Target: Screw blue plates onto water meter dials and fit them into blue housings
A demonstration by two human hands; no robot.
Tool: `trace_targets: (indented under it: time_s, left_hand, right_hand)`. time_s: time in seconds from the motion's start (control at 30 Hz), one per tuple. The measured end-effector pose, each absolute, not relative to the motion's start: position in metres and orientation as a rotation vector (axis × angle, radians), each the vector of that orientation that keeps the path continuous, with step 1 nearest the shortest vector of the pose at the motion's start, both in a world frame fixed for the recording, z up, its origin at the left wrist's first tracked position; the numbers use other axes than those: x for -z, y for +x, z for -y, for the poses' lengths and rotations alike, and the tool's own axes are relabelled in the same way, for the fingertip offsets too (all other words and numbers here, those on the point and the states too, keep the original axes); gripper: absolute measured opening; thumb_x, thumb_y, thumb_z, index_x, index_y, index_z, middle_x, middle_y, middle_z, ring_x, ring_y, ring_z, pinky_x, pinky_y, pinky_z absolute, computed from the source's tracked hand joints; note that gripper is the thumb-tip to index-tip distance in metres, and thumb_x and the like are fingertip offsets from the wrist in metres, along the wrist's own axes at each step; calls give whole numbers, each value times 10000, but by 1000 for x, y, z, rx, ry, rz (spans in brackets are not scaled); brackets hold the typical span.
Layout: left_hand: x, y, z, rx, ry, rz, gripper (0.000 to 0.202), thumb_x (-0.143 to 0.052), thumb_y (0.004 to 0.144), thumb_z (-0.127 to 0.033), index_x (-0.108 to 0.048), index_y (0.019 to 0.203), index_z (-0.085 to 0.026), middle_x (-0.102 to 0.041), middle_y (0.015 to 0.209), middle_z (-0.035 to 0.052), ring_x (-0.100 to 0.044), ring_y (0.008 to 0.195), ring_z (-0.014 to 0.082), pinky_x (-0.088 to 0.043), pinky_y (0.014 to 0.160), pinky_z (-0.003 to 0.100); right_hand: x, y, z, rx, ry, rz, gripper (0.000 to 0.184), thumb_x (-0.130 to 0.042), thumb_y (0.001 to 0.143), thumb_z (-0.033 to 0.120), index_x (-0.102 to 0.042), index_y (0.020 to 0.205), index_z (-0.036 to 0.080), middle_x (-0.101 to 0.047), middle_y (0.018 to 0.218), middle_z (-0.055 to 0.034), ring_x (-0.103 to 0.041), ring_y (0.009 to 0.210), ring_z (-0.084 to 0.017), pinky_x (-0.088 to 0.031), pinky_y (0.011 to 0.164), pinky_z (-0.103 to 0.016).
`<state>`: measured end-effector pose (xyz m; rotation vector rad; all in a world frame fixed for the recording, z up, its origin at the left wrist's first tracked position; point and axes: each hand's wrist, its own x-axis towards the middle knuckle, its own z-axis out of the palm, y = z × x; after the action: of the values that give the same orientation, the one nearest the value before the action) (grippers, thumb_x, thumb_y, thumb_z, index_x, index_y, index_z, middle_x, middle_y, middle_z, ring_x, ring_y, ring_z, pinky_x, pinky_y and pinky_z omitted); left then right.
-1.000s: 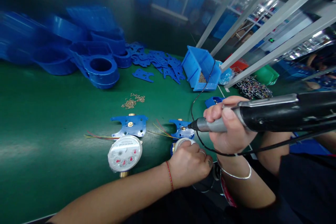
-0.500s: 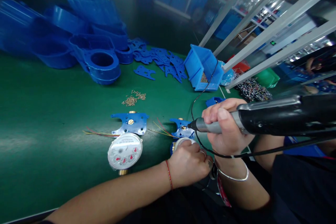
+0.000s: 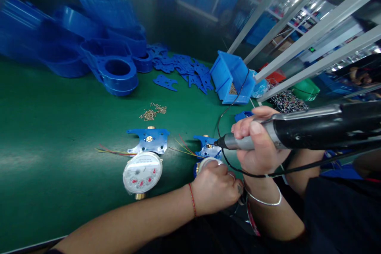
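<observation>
Bench [image 3: 74,119] | right grip [image 3: 262,145]: wraps driver [image 3: 309,125] | left grip [image 3: 218,188]: curled over meter [image 3: 204,163]

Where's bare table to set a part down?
Free: the table left of the left meter and wires; a smaller patch between screws and bin. Crowded: around the left hand, right hand and driver; and at the housings and plates.

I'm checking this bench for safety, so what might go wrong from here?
The power screwdriver in the right hand points at the blue plate; if its tip slipped, it might scratch the plate or nick the left hand, curled over the meter close by.

The black cord loops near that tip and could snag.

The small loose screws are heaped uncontained on the bench; a bump might scatter them.
</observation>
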<state>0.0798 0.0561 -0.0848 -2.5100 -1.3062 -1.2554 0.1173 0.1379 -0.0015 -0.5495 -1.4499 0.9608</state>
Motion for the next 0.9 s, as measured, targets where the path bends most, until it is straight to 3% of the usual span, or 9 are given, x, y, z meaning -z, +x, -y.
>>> trace_targets:
  time_s: [0.13,0.33,0.5,0.63,0.8,0.9]
  left_hand:
    - [84,80,-56,1317,-2472,1320,191,-580,818,-135,-503,648,-176,-519,556,-10,-525,549,168,-274,478,319]
    - [85,80,-55,1275,-2555,1349,191,-567,840,-144,-520,657,-173,-552,579,6,-538,575,177,-275,504,323]
    - [84,81,-55,1224,-2648,1382,172,-553,846,-138,-551,676,-164,-583,605,32,-549,602,191,-258,519,325]
    - [84,80,-55,1208,-2657,1410,161,-559,832,-134,-557,673,-158,-581,591,42,-550,603,194,-242,526,321]
    - [82,83,-54,1183,-2662,1467,130,-564,811,-125,-569,683,-147,-577,574,64,-535,583,193,-231,529,312]
    - [74,82,-50,1202,-2687,1473,131,-551,814,-129,-565,686,-153,-577,590,62,-512,579,181,-249,539,304]
  right_hand:
    - [-2,118,-136,-1033,-525,1466,117,-700,737,186,-587,746,212,-495,559,48,-477,451,-108,-388,425,-251]
    - [0,120,-137,-1072,-494,1468,118,-699,745,187,-587,774,206,-489,573,59,-474,452,-93,-407,425,-224]
    - [3,124,-139,-1116,-457,1552,179,-667,802,215,-610,971,208,-518,572,53,-492,475,-106,-418,444,-227]
    - [3,129,-142,-1218,-361,1578,72,-663,813,186,-602,849,201,-523,582,50,-495,486,-92,-421,468,-215]
    - [-1,135,-149,-1430,-120,1786,338,-685,797,280,-599,1117,216,-499,546,62,-447,426,-97,-392,421,-224]
    - [-15,138,-151,-1377,-70,1740,306,-669,791,283,-624,1084,209,-470,532,58,-421,417,-97,-376,419,-233]
